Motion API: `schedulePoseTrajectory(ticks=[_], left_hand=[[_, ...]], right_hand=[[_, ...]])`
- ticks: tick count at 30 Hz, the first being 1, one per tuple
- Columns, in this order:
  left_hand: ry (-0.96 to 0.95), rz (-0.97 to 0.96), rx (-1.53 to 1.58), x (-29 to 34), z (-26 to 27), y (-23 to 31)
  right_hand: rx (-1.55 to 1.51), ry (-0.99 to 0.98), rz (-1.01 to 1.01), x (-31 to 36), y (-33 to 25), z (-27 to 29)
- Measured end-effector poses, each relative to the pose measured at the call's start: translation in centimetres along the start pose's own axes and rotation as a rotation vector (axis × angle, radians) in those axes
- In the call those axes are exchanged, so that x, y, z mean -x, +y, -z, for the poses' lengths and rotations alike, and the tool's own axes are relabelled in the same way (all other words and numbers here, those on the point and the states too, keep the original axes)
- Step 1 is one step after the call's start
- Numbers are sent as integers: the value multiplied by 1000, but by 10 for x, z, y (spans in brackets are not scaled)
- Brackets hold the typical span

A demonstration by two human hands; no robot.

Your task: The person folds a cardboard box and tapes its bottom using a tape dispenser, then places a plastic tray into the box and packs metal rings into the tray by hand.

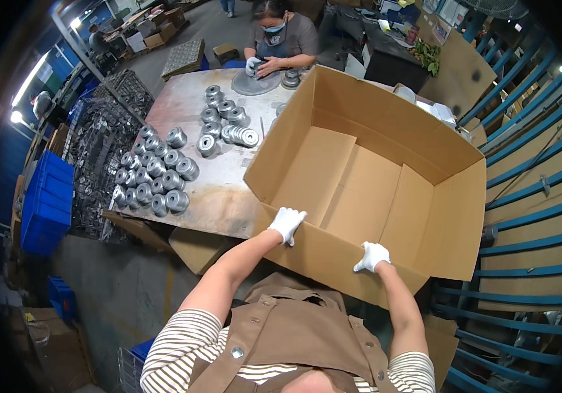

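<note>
A large open cardboard box (330, 259) stands tilted to my view on the right side of the worktable (218, 204), its inside bare and its near wall towards me. My left hand (287, 224), in a white glove, is closed over the top edge of that near wall, left of its middle. Further right along the same edge, my white-gloved right hand (372, 256) grips the cardboard, its thumb pointing left. Part of the fingers of both hands is hidden behind the wall.
Stacks of round silver metal parts (156, 167) cover the table's left. Across the table a masked co-worker (285, 39) handles a part over a round grey plate (256, 83). A blue bin (46, 202) and wire cage (107, 131) stand left; blue metal bars (536, 226) rise on the right.
</note>
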State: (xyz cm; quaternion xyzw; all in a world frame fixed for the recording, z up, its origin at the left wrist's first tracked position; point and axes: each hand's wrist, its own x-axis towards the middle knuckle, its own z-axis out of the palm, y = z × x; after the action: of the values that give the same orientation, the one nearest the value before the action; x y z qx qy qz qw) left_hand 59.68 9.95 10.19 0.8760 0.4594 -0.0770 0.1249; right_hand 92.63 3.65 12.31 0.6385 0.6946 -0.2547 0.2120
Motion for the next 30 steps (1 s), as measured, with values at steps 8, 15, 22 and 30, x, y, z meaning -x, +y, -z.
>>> schedulePoseTrajectory(ticks=[8,15,22,30], left_hand=[[5,12,-21,-21,-14,-15],[291,-121,229,50,23,30],[998,246,82,94,214,-10],[431,133,625,-16,100,1]], right_hand=[[56,24,70,-18,5,5],[125,-74,187,16,40,-16],[58,-129,228,6,48,-13],[120,-266,318,-3,47,-14]])
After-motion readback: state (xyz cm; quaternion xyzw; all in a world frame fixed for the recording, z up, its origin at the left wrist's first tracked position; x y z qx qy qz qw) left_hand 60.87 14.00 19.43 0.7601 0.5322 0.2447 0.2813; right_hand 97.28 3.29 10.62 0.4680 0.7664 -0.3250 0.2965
